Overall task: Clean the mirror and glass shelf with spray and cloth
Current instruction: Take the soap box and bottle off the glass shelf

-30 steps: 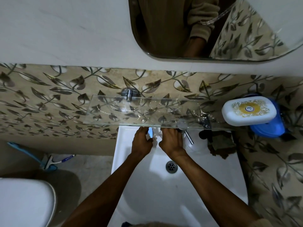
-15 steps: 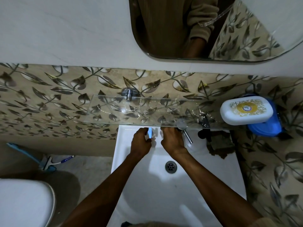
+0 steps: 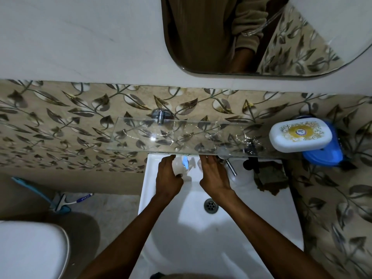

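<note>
The glass shelf point(image 3: 181, 135) juts from the leaf-patterned tiles, smeared and speckled white toward its right end. Above it hangs the mirror point(image 3: 261, 37), reflecting a person's sleeve. My left hand point(image 3: 169, 176) and my right hand point(image 3: 213, 176) are over the back of the white sink point(image 3: 221, 238), just under the shelf's front edge, with fingers fairly straight. A small blue-and-white thing point(image 3: 185, 163) stands between them; whether either hand touches it is unclear. A dark crumpled cloth point(image 3: 269, 178) lies on the sink's right rim.
A white soap box point(image 3: 300, 135) sits on a blue dish point(image 3: 326, 156) at the shelf's right end. The tap point(image 3: 231, 168) sticks out beside my right hand. A toilet point(image 3: 30, 250) stands lower left, and a blue wiper point(image 3: 60, 204) lies on the floor.
Both hands have uncurled and drawn slightly apart from the blue-and-white thing they were closed round before.
</note>
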Demonstrator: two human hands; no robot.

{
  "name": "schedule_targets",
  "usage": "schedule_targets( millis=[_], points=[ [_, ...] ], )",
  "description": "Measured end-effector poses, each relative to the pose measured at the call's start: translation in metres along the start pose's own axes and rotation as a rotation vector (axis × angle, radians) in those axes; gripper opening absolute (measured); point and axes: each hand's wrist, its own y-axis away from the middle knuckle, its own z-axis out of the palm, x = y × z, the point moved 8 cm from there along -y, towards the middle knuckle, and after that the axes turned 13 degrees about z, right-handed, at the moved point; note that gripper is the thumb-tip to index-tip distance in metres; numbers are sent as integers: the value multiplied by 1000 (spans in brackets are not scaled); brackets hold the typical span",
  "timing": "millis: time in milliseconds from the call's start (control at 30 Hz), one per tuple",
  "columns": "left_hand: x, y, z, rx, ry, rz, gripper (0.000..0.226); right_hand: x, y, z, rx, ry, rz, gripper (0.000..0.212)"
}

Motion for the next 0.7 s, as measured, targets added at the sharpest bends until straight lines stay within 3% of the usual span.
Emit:
schedule_targets(
  millis=[133,367,500,700],
  points=[
    [39,32,-25,196,-42,194,46,2,24,-24,88,-125,-46,88],
    [158,63,-29,227,20,710,36,21,62,-90,338,-261,-82,36],
    [214,58,-28,272,131,773,25,43,81,-133,513,-304,-81,18],
    [275,41,-8,183,213,849,38,94,103,-201,814,-380,17,14]
  ],
)
